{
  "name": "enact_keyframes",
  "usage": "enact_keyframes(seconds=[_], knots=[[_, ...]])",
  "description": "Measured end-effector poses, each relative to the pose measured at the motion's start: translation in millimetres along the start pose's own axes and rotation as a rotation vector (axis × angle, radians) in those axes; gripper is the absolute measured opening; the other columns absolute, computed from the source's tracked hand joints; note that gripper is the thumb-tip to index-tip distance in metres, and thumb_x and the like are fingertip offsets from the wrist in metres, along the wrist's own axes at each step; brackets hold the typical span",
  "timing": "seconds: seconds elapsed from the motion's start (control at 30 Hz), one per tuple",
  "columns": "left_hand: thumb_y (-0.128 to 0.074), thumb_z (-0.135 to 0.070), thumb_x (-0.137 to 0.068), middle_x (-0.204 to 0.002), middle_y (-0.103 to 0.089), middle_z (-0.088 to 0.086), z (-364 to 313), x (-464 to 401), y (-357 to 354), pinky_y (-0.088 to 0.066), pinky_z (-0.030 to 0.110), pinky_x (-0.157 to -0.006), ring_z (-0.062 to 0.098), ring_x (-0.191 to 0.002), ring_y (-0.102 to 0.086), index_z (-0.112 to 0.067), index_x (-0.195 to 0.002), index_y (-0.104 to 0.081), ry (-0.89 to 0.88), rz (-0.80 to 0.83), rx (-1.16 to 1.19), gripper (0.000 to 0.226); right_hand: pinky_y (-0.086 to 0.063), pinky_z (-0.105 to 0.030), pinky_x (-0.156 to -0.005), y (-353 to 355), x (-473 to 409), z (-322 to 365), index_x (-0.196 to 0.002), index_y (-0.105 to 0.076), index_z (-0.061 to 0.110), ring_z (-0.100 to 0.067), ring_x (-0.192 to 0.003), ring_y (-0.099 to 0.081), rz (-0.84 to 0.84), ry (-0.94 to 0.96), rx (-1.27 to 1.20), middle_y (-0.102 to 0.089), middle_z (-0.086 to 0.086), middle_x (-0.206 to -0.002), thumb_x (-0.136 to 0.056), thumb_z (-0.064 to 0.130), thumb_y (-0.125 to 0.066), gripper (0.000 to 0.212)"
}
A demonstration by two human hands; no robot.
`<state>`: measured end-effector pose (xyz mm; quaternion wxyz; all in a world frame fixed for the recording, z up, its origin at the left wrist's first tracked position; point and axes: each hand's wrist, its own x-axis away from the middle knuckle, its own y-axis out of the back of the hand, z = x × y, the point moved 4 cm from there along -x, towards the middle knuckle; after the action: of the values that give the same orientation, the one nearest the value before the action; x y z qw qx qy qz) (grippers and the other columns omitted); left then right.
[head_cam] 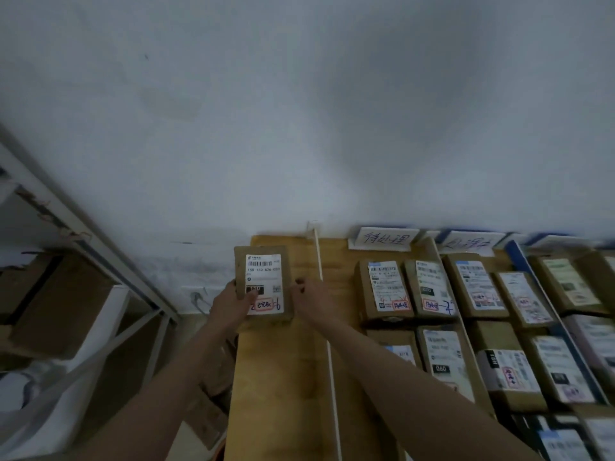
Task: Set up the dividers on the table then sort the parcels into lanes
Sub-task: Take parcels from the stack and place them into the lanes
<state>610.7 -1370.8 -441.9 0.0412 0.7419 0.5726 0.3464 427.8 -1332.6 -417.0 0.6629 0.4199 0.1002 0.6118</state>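
Head view looks down on a pale wooden table (pixel 283 377) pushed against a white wall (pixel 299 94). Dividers are already laid: a thin white strip divider (pixel 327 344) runs from the wall toward the viewer at about 6 o'clock, a tan strip divider (pixel 447 284) lies to its right, and a blue strip divider (pixel 545 294) further toward 3 o'clock. Handwritten paper lane labels (pixel 386 240) stand at the wall end.

Lanes right of the white strip are well filled with brown cardboard parcels bearing white shipping labels (pixel 386 289). The leftmost lane, left of the white strip, shows nothing but the one brown cardboard parcel (pixel 263 284) now held over its far end.

The left hand (pixel 233 304) grips that parcel's left edge, thumb across the label. The right hand (pixel 312 302) sits at the parcel's right edge with fingers curled; whether it actually grips cannot be told.

So the divider step looks done and sorting seems far advanced. More cardboard boxes (pixel 56 304) sit on a metal shelf (pixel 100 247) at 9 o'clock; whether they await sorting is unclear.
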Motion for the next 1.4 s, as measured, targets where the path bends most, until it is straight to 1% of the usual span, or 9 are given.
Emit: enact_keyframes(seconds=[0.03, 0.1, 0.3, 0.5, 0.7, 0.83, 1.07, 1.27, 1.4], knots=[[-0.058, -0.033, -0.097, -0.121, -0.068, 0.006, -7, 9, 4, -0.053, 0.047, -0.095, 0.025, -0.106, -0.067, -0.016, -0.130, -0.056, -0.014, -0.004, -0.017, 0.037, -0.055, -0.036, -0.089, 7, 7, 3, -0.124, -0.058, 0.013, -0.017, -0.105, -0.061, -0.058, 0.036, 0.060, -0.061, -0.005, -0.124, -0.103, 0.035, -0.037, 0.036], [-0.057, -0.031, -0.098, -0.121, -0.068, 0.008, -22, 28, 10, -0.051, 0.043, -0.096, 0.027, -0.109, -0.065, -0.014, -0.130, -0.057, -0.037, -0.012, -0.048, 0.036, -0.048, -0.040, -0.099, 25, 25, 7, -0.133, -0.051, 0.015, -0.021, -0.118, -0.053, -0.154, 0.117, 0.177, -0.053, -0.006, -0.134, -0.102, 0.032, -0.035, 0.039], [-0.057, -0.033, -0.098, -0.125, -0.066, 0.011, -56, 86, 1, -0.045, 0.041, -0.100, 0.030, -0.115, -0.062, -0.013, -0.130, -0.060, -0.079, 0.000, -0.128, 0.038, -0.041, -0.042, -0.105, 80, 89, -19, -0.129, -0.048, 0.017, -0.024, -0.124, -0.047, -0.318, 0.194, 0.370, -0.049, -0.005, -0.132, -0.101, 0.028, -0.032, 0.035], [-0.057, -0.038, -0.097, -0.128, -0.064, 0.010, -88, 151, -40, -0.046, 0.045, -0.102, 0.031, -0.117, -0.060, -0.011, -0.132, -0.057, -0.098, 0.020, -0.108, 0.044, -0.029, -0.044, -0.116, 132, 164, -72, -0.145, -0.036, 0.017, -0.027, -0.139, -0.035, -0.426, 0.160, 0.463, -0.040, -0.008, -0.150, -0.103, 0.031, -0.030, 0.044], [-0.058, -0.038, -0.096, -0.121, -0.067, 0.009, -116, 212, -101, -0.052, 0.048, -0.095, 0.031, -0.108, -0.063, -0.014, -0.126, -0.058, -0.176, 0.083, -0.085, 0.038, -0.028, -0.045, -0.117, 177, 238, -131, -0.145, -0.036, 0.016, -0.027, -0.142, -0.033, -0.506, 0.082, 0.420, -0.037, -0.009, -0.152, -0.103, 0.033, -0.031, 0.046], [-0.056, -0.040, -0.097, -0.119, -0.067, 0.007, -131, 252, -147, -0.051, 0.048, -0.096, 0.031, -0.108, -0.063, -0.016, -0.126, -0.059, -0.214, 0.149, -0.105, 0.038, -0.035, -0.043, -0.112, 205, 283, -171, -0.140, -0.041, 0.016, -0.025, -0.135, -0.041, -0.570, 0.017, 0.428, -0.046, -0.006, -0.145, -0.102, 0.035, -0.032, 0.043], [-0.054, -0.044, -0.097, -0.124, -0.065, 0.004, -152, 317, -227, -0.048, 0.033, -0.090, 0.026, -0.110, -0.062, -0.017, -0.134, -0.054, -0.263, 0.246, -0.147, 0.045, -0.027, -0.043, -0.118, 251, 357, -246, -0.147, -0.036, 0.016, -0.024, -0.144, -0.031, -0.626, -0.053, 0.411, -0.037, -0.008, -0.154, -0.102, 0.035, -0.033, 0.049], [-0.053, -0.045, -0.098, -0.113, -0.062, 0.004, -166, 390, -315, -0.048, 0.037, -0.090, 0.029, -0.109, -0.060, -0.020, -0.122, -0.055, -0.266, 0.288, -0.151, 0.034, -0.030, -0.045, -0.117, 284, 429, -329, -0.147, -0.032, 0.020, -0.025, -0.142, -0.033, -0.632, -0.106, 0.405, -0.036, -0.006, -0.153, -0.103, 0.038, -0.030, 0.047], [-0.052, -0.052, -0.096, -0.120, -0.065, 0.007, -168, 441, -377, -0.051, 0.043, -0.094, 0.029, -0.108, -0.062, -0.017, -0.124, -0.057, -0.264, 0.304, -0.152, 0.045, -0.030, -0.044, -0.116, 309, 483, -387, -0.147, -0.033, 0.018, -0.025, -0.141, -0.034, -0.641, -0.142, 0.406, -0.038, -0.007, -0.152, -0.103, 0.035, -0.031, 0.047]])
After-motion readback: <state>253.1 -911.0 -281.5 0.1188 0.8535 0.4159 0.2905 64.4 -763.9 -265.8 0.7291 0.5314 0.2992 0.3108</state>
